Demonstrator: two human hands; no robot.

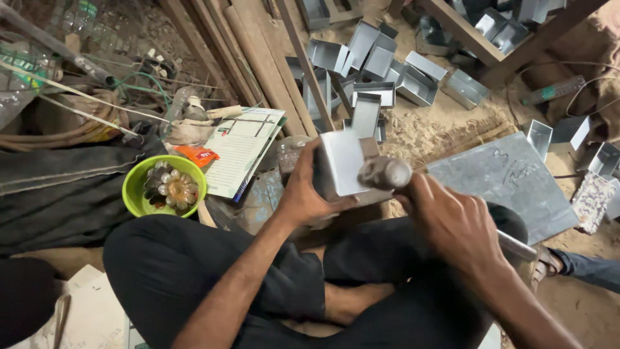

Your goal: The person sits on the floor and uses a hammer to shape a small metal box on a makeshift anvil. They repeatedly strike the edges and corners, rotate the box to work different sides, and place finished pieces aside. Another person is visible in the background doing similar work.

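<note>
Left hand [303,194] wrapped round a folded sheet-metal box [342,163], thumb on near side, fingers gone behind it; box held upright just above the lap, open end facing away, over a worn block half hidden underneath. Right hand [445,223] clenched on the handle of a hammer [385,173], blurred steel head right at the box's right edge, touching or nearly so, can't tell which. Both forearms coming up from crossed legs in black trousers [194,271], seated on the floor. Just right of the hands: flat grey metal sheet [510,181] lying on sawdust-strewn ground, scratched markings on it. Beyond the box, twd top centre: heap of finished metal boxes [381,64], same folded shape, some tipped, some nested, spilling under a wooden frame [510,48]. More of them at far right, nr the sheet's edge. Left of the hands: printed paper booklet [242,152] w/ an orange packet [197,155] at its corner, then a green plastic bowl [139,187] holding small round metal moulds, flower-shaped. Long wooden planks [258,58] leaning diagonally behind the booklet. Far left: coiled hose, wires, clear plastic bottles, dark cloth [58,174] draped low. Bottom right: another person's foot in a sandal [549,262] and a blue trouser leg, well apart from the hands.
</note>
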